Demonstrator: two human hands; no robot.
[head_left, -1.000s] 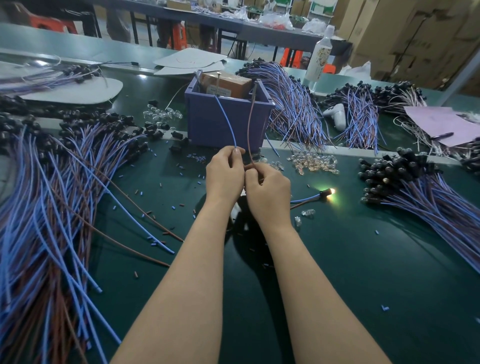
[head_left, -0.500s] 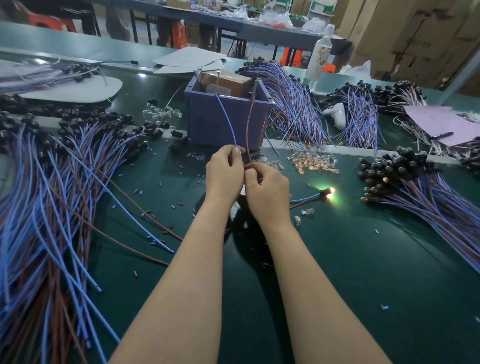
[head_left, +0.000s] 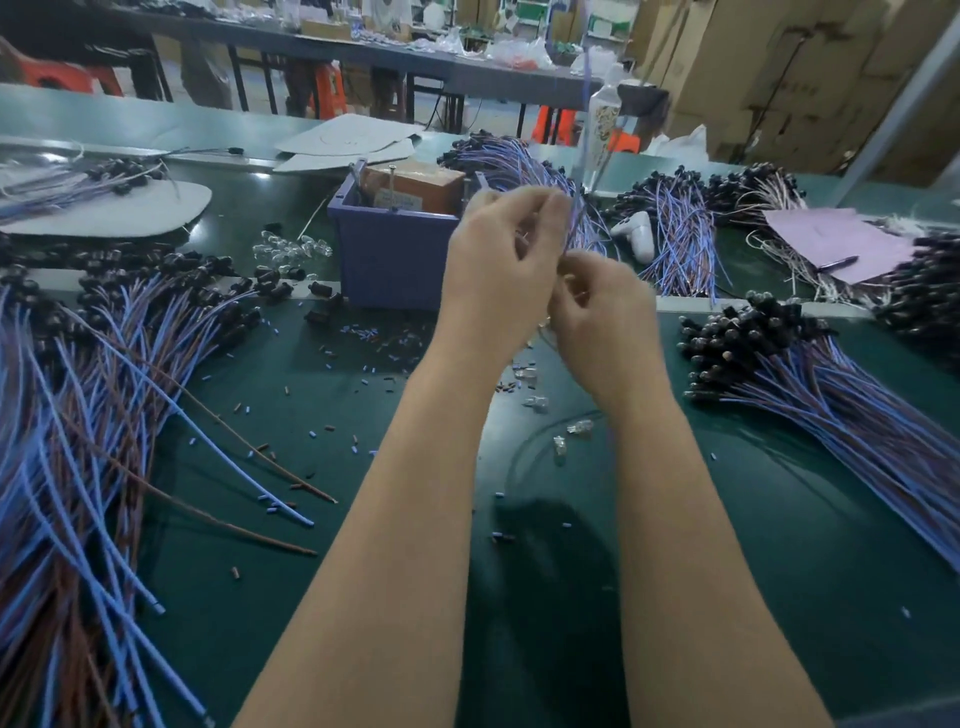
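Above mat (head_left: 311, 415), before bin (head_left: 384, 260): I see wire (head_left: 585, 88) standing near-vertical between hands, free end up. Left hand (head_left: 498, 260) pinches it higher; right hand (head_left: 605, 322), lower and nearer camera, curls round bottom end. Blurred.

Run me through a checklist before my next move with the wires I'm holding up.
1. Left hand grip: ok, its fingers are curled round the wires near the fingertips.
2. Right hand grip: ok, its fingers pinch the wires just below the left hand.
3. Wires free of the purple bin: ok, they stand upward above it.
4. Part fitted at the wires' lower end: cannot tell, it is hidden by the hands and blurred.
5. Clear LEDs in reach: ok, a few lie on the mat under the wrists.
6. Mat tidy: not ok, offcuts are scattered across it.
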